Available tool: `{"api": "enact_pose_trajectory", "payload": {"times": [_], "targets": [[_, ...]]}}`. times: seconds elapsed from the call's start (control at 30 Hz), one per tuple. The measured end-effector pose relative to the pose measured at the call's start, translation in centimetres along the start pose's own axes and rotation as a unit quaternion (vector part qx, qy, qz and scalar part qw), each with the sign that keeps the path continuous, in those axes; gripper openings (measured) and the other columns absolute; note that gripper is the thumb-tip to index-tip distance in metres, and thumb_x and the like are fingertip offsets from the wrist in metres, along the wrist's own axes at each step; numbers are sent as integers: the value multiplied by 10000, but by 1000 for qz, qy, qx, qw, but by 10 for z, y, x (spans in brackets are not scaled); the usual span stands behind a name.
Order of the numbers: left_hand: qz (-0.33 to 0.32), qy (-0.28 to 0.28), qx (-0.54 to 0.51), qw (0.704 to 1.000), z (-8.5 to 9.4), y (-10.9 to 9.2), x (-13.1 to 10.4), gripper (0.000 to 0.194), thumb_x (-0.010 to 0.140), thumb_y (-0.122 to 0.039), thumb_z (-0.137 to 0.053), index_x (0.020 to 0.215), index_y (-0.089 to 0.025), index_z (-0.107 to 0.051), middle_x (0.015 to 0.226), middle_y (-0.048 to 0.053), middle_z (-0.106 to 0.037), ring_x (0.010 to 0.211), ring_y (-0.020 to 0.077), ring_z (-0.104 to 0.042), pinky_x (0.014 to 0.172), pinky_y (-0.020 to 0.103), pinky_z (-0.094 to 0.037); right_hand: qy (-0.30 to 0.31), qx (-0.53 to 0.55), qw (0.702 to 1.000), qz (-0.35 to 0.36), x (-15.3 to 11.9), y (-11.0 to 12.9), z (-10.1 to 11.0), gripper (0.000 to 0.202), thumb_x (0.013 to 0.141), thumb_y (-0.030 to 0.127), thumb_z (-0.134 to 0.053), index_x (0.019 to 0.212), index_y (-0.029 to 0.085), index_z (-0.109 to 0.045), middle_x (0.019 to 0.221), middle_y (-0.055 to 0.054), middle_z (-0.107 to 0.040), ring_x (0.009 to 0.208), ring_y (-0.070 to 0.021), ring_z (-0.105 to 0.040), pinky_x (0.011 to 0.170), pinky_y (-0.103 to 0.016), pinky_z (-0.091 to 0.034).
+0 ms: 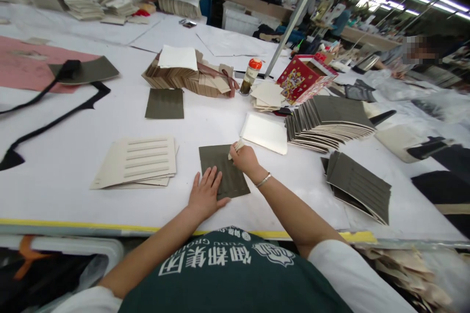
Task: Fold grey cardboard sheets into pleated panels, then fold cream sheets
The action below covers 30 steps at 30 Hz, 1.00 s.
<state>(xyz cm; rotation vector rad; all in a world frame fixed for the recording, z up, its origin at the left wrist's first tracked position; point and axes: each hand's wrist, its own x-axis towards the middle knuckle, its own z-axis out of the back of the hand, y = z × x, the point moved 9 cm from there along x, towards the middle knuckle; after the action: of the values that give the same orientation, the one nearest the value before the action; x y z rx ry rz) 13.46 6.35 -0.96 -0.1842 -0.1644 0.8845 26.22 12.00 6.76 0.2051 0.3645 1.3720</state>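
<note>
A dark olive rectangular panel (234, 182) lies flat on the white table in front of me. My left hand (206, 194) rests on its left part with the fingers spread. At the panel's upper right corner, my right hand (246, 160) is closed around a small whitish piece (238, 146), perhaps folded cloth; the fist hides most of it. Just beyond that hand lies a stack of white sheets (265, 133). To the left are cream panels (134, 164) with raised strips across the top one. Another dark panel (164, 103) sits farther back.
Dark panels (358, 183) with ridges lie at the right, below a large fanned stack (330, 117). Behind stand a red box (303, 78), a jar with an orange lid (250, 77) and a tied bundle (187, 76). A metal post (293, 22) rises from the table.
</note>
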Motion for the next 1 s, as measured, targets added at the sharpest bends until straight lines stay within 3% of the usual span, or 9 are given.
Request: {"api": "enact_pose_trajectory", "payload": {"times": [0.13, 0.2, 0.4, 0.6, 0.67, 0.83, 0.93, 1.0], "targets": [[1, -15, -8, 1000, 1, 1, -1, 769, 762, -661, -365, 1364, -188, -298, 1438, 113, -270, 1322, 291, -194, 1062, 491, -89, 111, 48, 993, -2, -42, -7, -23, 379, 882, 323, -337, 724, 155, -637, 456, -15, -600, 482, -121, -598, 526, -182, -424], [0, -18, -14, 1000, 2, 1, -1, 757, 762, -655, -376, 1360, -196, -306, 1438, 108, -270, 1319, 290, -203, 1062, 488, -83, 139, 82, 987, 11, -50, -5, -30, 386, 881, 334, -331, 719, 159, -635, 445, -7, -593, 484, -115, -599, 527, -173, -428], [7, 0, -19, 1000, 0, -1, -1, 776, 750, -677, -370, 1354, -193, -315, 1446, 103, -252, 1319, 273, -215, 1065, 478, -85, -34, -4, 999, 19, 4, 16, -7, 334, 897, 267, -306, 913, 129, -610, 610, -49, -653, 652, -140, -632, 644, -200, -431], [-24, 45, -38, 998, 4, 8, 1, 763, 767, -635, -405, 1357, -160, -307, 1447, 105, -245, 1320, 260, -223, 1067, 452, -133, 29, -15, 998, 50, -60, 10, -22, 267, 869, 256, -341, 879, 160, -590, 702, -37, -666, 609, -128, -615, 579, -193, -413], [-47, 75, -41, 995, 6, 15, 2, 739, 775, -605, -428, 1352, -157, -318, 1450, 99, -238, 1322, 246, -224, 1066, 419, -158, 35, 2, 998, 50, -56, 11, -22, 269, 870, 271, -343, 862, 171, -593, 664, -23, -659, 593, -124, -614, 577, -190, -413], [-20, 85, -24, 996, 11, 37, 2, 795, 714, -651, -484, 1350, -201, -330, 1464, 94, -191, 1336, 289, -166, 1063, 478, -127, -28, 29, 999, 24, 2, 24, -12, 326, 887, 272, -319, 856, 138, -615, 517, -22, -610, 567, -133, -613, 608, -200, -419], [-8, 85, -31, 996, 10, 37, 2, 818, 695, -665, -496, 1355, -217, -318, 1467, 84, -183, 1337, 277, -168, 1067, 481, -121, 0, 68, 997, 32, -16, 17, -20, 298, 868, 283, -346, 865, 145, -610, 451, 7, -573, 498, -127, -592, 552, -197, -413], [-4, 87, -37, 996, 10, 35, 2, 815, 688, -653, -517, 1351, -220, -325, 1467, 82, -183, 1338, 271, -169, 1071, 476, -116, 73, 123, 989, 38, -44, 9, -36, 296, 860, 311, -353, 827, 160, -606, 434, 20, -567, 443, -118, -571, 494, -188, -405]]}}
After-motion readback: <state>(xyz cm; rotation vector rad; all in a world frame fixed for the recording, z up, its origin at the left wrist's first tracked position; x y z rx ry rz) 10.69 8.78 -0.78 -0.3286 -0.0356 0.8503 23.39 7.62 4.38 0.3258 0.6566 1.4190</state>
